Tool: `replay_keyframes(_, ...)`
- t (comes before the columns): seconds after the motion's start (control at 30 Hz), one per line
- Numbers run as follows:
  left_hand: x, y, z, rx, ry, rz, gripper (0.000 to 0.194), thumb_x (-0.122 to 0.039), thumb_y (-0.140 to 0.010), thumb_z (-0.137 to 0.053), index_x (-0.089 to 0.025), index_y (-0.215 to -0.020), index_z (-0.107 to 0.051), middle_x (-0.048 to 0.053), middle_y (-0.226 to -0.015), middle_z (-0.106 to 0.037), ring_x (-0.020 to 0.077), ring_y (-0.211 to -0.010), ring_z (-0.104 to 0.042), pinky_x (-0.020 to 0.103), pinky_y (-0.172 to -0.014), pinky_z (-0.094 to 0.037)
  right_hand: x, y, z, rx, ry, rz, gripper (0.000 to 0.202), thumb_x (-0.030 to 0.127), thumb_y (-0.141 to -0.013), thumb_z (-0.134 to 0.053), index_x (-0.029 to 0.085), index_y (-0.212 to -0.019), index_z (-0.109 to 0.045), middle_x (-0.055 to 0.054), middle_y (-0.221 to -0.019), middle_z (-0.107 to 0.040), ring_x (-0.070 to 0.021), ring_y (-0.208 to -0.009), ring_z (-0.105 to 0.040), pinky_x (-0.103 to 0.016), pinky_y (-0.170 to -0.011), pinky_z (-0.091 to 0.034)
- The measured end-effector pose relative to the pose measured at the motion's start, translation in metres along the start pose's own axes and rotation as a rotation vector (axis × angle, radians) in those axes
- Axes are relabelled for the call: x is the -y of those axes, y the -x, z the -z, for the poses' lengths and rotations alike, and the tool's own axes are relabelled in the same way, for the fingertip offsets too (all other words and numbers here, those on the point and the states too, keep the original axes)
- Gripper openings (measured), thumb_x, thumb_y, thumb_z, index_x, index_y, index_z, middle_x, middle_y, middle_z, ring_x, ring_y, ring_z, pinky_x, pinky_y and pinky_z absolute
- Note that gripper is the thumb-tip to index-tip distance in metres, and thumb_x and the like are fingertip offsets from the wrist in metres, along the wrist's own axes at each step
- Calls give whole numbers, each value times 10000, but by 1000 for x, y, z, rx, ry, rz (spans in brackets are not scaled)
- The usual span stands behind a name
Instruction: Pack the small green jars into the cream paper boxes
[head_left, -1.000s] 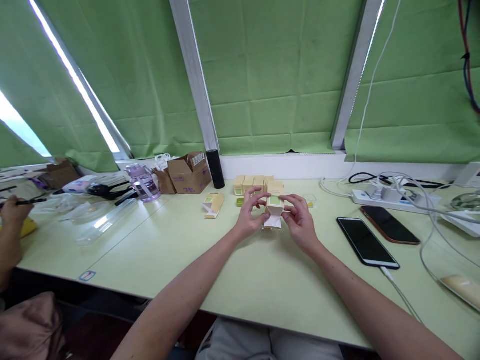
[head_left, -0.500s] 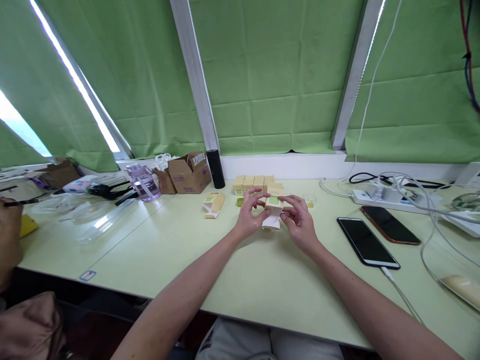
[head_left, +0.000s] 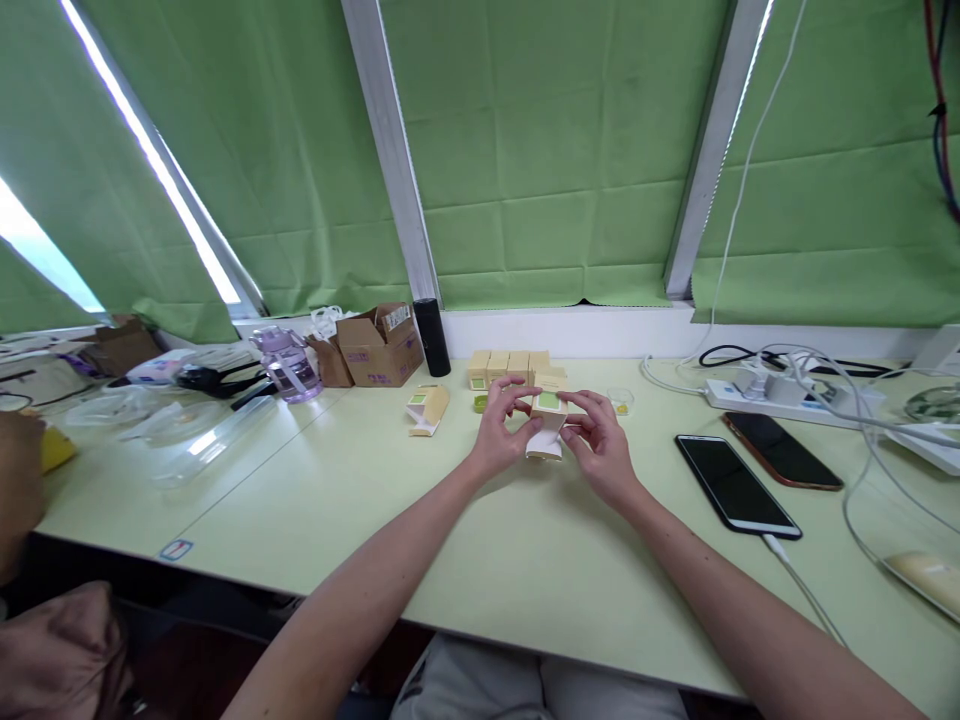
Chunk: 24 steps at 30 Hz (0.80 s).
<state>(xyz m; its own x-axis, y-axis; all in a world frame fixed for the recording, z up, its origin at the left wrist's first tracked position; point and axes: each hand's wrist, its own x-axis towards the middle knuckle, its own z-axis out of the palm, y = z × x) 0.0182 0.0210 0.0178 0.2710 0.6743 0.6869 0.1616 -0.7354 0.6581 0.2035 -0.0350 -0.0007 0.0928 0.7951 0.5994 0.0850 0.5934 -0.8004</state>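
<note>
Between my two hands is a small cream paper box (head_left: 551,422) with a green square on its top and a white flap hanging open toward me. My left hand (head_left: 501,430) grips its left side, and my right hand (head_left: 600,445) its right side. Several small cream boxes (head_left: 499,366) stand in a row just behind. Partly hidden by my left fingers is a small green item (head_left: 480,403). Another cream box (head_left: 428,408), folded open, lies to the left. A little clear container (head_left: 621,401) with something yellow inside rests right of my right hand.
Two phones (head_left: 735,485) (head_left: 781,450), a power strip (head_left: 787,400) and cables are on the right. At the back left stand a cardboard box (head_left: 380,347), a black cylinder (head_left: 431,338) and a purple bottle (head_left: 287,365). Another person's arm (head_left: 21,490) shows at the left edge.
My hands and the box between them hold almost the same pose. At the far left, the other person's hand has moved down and partly out of view.
</note>
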Motion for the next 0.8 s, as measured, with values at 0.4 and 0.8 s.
replay_keyframes(0.4,-6,2,-1,40,-32,-69,431,-361,-891,-763,-281,-1302,-664,122,-1406,-460,166,-928,-625,413,-915,-557,0,-2,-1,-58,-9,-37,358,387,-913,-726,332,-1265,-691,-73,-1339,-475,-155,-870,-713,-411,-867,-635)
replay_keyframes(0.8,0,2,3,312,-15,-69,993,-746,-798,-724,-386,-1635,-330,141,-1612,-236,382,-1387,-423,618,-1172,-413,2,-5,1,-152,-12,-83,377,417,-912,-700,299,-1269,-681,-111,-1403,-514,-187,-899,-733,-386,-789,-651)
